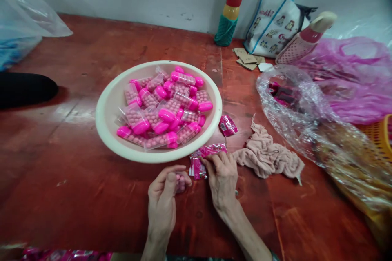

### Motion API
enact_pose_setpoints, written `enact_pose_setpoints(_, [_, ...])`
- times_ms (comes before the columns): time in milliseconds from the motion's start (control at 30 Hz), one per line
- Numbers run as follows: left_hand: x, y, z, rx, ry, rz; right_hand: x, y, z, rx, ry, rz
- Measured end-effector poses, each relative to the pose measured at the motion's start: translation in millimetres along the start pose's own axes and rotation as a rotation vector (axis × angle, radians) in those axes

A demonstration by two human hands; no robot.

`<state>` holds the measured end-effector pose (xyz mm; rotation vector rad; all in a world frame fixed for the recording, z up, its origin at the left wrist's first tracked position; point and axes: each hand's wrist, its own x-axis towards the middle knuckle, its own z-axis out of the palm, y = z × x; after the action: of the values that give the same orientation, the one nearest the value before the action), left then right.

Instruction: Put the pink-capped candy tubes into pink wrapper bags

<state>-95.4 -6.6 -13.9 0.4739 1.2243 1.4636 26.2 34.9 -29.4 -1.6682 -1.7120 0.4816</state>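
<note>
My left hand (163,195) is closed around a small clear tube (180,182) filled with pink balls, just below the basin's near rim. To its right, my right hand (223,177) bends its fingers over pink printed wrappers (199,168), thumb and fingertips pinching at one edge. A cream plastic basin (105,130) stands in front of both hands. Inside it lie many clear tubes (170,108) of pink balls with bright pink caps. Beside the basin's right rim lies another pink packet (228,125).
A crumpled beige cloth (269,155) lies right of my right hand. Further right are a clear plastic bag (306,102), a purple bag (358,77) and a yellow basket (375,132). Bottles (227,20) and a printed bag (271,24) stand by the wall. A dark rounded object (27,89) juts in at left.
</note>
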Motion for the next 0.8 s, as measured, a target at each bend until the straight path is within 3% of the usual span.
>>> enact_pose_setpoints(133, [3,1,4.4,0.008,0.054,-0.046,2,5,-9,0.188,0.018,0.05])
enact_pose_setpoints(333, [1,-1,12.1,0.057,0.05,-0.058,1,-3,-27,0.437,0.022,0.248])
enact_pose_setpoints(533, [0,0,22.7,-0.04,0.018,-0.158,7,-10,-49,0.811,-0.12,0.486])
enact_pose_setpoints(600, [0,-1,25.4,-0.048,-0.053,-0.154,8,-12,-56,0.73,-0.144,0.408])
enact_pose_setpoints(700, [0,-1,27.1,0.011,-0.168,-0.161,11,-17,-65,0.546,-0.167,0.18])
enact_pose_setpoints(800, [-1,-2,27.8,0.12,-0.173,-0.192,13,-17,-70,0.504,-0.24,0.095])
